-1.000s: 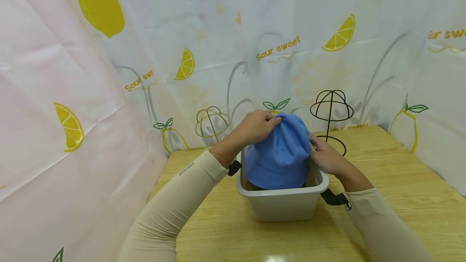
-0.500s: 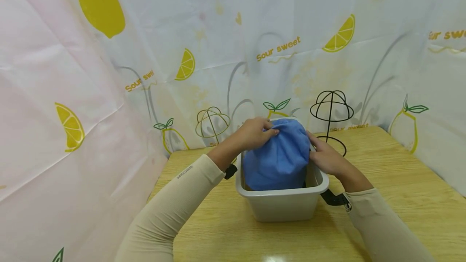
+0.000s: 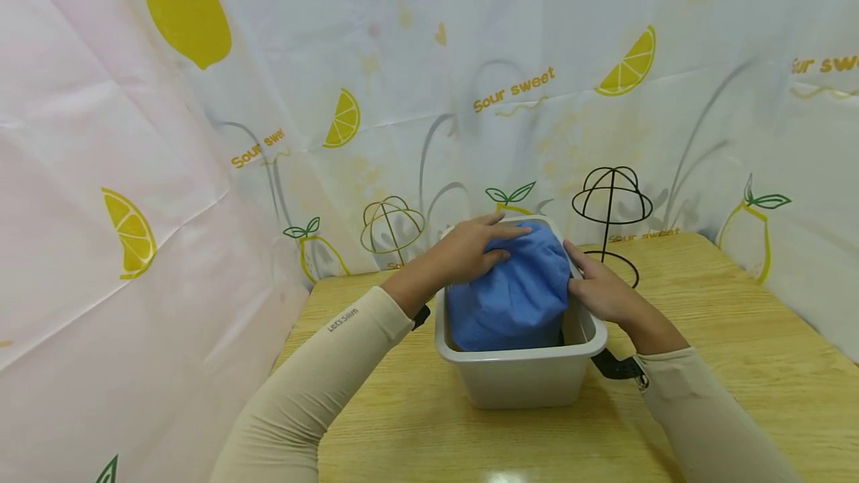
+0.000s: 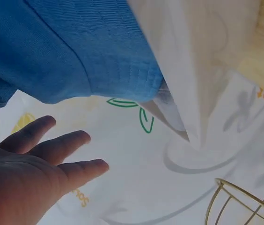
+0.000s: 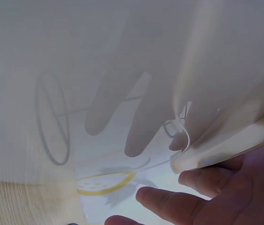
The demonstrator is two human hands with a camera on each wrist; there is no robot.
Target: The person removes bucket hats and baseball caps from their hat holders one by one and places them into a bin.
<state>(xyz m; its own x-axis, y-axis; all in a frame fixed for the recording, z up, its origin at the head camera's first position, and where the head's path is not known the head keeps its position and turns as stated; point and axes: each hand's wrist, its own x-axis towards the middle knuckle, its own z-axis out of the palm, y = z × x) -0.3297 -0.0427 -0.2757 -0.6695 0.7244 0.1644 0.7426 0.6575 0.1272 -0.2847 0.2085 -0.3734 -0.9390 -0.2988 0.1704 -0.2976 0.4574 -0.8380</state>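
A blue bucket hat [image 3: 510, 311] sits crumpled inside a light grey plastic bin [image 3: 530, 382] in the head view. Over the hat's upper left side lies my left hand [image 3: 470, 248], its index finger straight across the cloth. The left wrist view has several of its fingers [image 4: 62, 145] spread apart beneath the hat's stitched brim [image 4: 108, 61]. My right hand [image 3: 604, 293] holds the bin's right rim, thumb by the hat. In the right wrist view, its fingertips [image 5: 157, 197] reach along the glossy outer wall [image 5: 122, 37], which mirrors them.
Behind the bin to the right stands a black wire hat stand [image 3: 607, 218]. A gold wire hat stand [image 3: 392, 226] is at the back left. The wooden table [image 3: 725, 319] ends at a lemon-print curtain [image 3: 416, 36].
The hat's top has sunk lower into the bin. My left hand has come down with it, loosened its pinch on the cloth and straightened its fingers. The right hand stays at the rim.
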